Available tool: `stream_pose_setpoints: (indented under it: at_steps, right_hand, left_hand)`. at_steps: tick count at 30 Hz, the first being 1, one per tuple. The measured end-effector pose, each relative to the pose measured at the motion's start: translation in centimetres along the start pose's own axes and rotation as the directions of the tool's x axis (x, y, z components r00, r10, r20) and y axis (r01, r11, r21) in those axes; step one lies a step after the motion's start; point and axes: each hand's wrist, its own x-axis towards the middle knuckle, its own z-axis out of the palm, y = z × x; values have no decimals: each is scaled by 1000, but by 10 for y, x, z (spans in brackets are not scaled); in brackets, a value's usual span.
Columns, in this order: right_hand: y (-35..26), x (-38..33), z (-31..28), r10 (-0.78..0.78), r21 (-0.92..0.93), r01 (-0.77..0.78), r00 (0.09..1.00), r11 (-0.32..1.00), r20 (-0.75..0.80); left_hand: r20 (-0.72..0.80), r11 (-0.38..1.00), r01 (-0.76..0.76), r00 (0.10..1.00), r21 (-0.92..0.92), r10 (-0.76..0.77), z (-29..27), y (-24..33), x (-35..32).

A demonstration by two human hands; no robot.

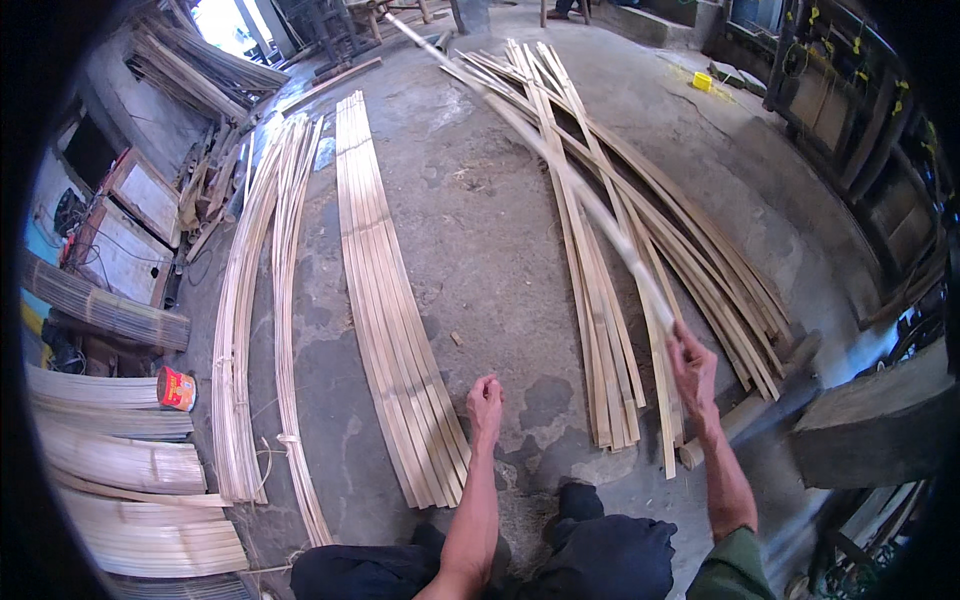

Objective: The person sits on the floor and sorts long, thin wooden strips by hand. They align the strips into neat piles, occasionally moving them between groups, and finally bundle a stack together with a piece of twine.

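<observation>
Gripping a long, pale strip (618,236), the right hand (692,368) sits between 3 and 4 o'clock from the middle of the view, its fingers clamped on the near end. From that grip the strip slants up toward 11 o'clock, partly blurred, passing in front of a crossed pile of similar strips (690,240) at 2 o'clock; whether it touches them, I can't tell. The left hand (486,402) is at 6 o'clock, well apart from the right, with its fingers bent inward; I can't make out whether they meet or pinch anything. Just beside it, toward 10 o'clock, a flat row of strips (390,300) lies side by side on the concrete floor (480,220). Further out, between 8 and 9 o'clock, are a wider bundle (230,370) and a thin tied bundle (284,350), both running lengthwise away from the person. Broad stacks of strips (130,455) fill 8 o'clock at the edge, with a red tin (177,389) by the end of an upper stack. A round pole (745,413) lies at 4 o'clock near the pile's lower ends, and a small yellow container (702,81) is between 1 and 2 o'clock. Dark trousers (610,560) show at 5 and 7 o'clock.
</observation>
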Motion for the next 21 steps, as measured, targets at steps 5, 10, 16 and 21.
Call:
stream_pose_setpoints:
  at_steps: [5,10,16,21]
  right_hand:
    - [89,57,-49,-65,-154,41,986,987,-156]
    - [104,109,-102,-309,-332,251,942,909,-133]
    - [108,167,-169,-90,-677,26,994,736,-59]
    - [139,193,-177,-168,-662,110,986,742,-24]
  left_hand:
    - [13,999,-21,1000,38,20,6,-12,3]
    - [-6,998,-16,1000,64,16,1,-7,-5]
    - [-35,981,-24,999,190,31,-9,-18,-3]
    - [-72,969,-41,996,242,60,-25,-22,-5]
